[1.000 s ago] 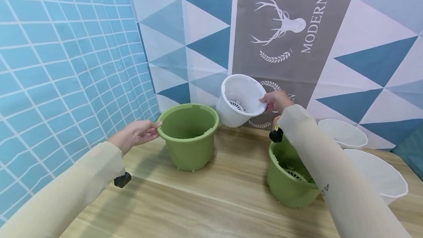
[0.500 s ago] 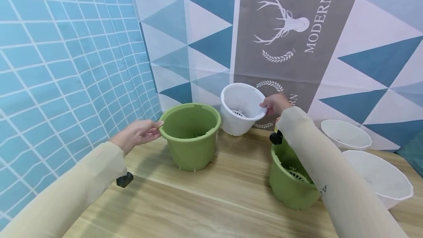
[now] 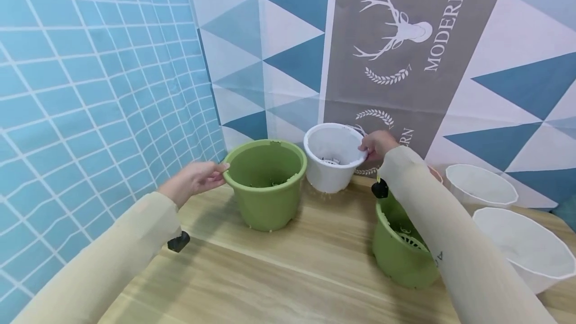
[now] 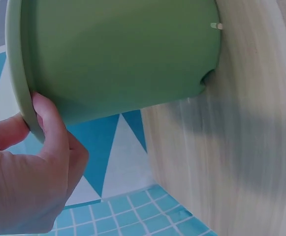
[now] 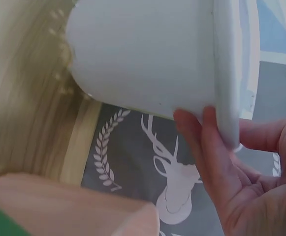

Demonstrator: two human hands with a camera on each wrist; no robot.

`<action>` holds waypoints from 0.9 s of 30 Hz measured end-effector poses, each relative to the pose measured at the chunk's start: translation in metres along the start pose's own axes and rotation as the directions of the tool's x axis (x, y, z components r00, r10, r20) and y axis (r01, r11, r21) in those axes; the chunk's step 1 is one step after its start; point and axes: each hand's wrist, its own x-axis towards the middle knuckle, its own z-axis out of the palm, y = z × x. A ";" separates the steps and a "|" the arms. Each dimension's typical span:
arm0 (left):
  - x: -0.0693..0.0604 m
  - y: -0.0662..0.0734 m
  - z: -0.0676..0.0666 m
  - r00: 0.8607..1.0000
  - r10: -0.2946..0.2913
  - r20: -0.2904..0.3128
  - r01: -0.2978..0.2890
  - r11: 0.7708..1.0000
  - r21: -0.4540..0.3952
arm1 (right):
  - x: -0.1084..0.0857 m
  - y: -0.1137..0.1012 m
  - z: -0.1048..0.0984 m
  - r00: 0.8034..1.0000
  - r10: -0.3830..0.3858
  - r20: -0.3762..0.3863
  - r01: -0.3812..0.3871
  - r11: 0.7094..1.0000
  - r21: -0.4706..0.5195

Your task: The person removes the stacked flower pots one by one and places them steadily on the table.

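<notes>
My left hand pinches the left rim of a green flower pot, thumb inside and fingers under the lip in the left wrist view. That pot stands upright on the wooden table. Behind it to the right, my right hand grips the right rim of a smaller white flower pot. The right wrist view shows the thumb on one side of its rim and fingers on the outer wall. Its base is at or just above the table; I cannot tell whether it touches. The two pots stand side by side.
A second green pot stands under my right forearm, partly hidden. An orange pot lies behind that arm. Two white faceted bowls, a near one and a far one, are at the right. Patterned cloth walls bound the table.
The white pot has come down toward the table and turned more upright, still in my right hand. My left hand keeps its hold on the green pot. The view has shifted slightly.
</notes>
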 end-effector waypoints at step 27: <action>-0.003 0.009 -0.013 0.979 0.093 0.179 -0.145 0.942 0.303 | -0.008 0.008 -0.005 0.962 0.121 0.244 -0.127 0.992 0.007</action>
